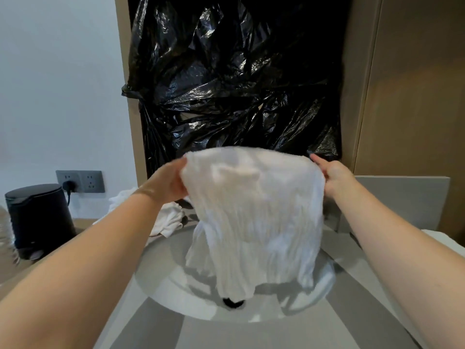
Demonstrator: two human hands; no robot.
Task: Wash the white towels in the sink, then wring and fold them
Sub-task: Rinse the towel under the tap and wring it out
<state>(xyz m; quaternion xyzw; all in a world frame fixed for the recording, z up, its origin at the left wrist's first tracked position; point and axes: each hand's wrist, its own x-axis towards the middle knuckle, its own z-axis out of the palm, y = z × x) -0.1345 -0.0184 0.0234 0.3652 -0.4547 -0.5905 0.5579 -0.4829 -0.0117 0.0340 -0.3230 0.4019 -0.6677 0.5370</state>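
Item: white towel, held up over the sink.
Position: top edge stretched level between both hands; the creased body hangs straight down, its hem reaching the basin near the drain.
Left hand: fingers closed round the upper left corner.
Right hand: pinches the upper right corner, one fingertip showing above the edge.
Long axis: vertical, running down from the grip; width spans hand to hand.
Nearer hand: neither; both sit level at opposite corners.
Step, judged: opened out for shaking or a first fold.
Edges: black plastic sheet close behind; heaped towels left of the basin; grey upstand to the right.
Open room: toward the person, above the basin.
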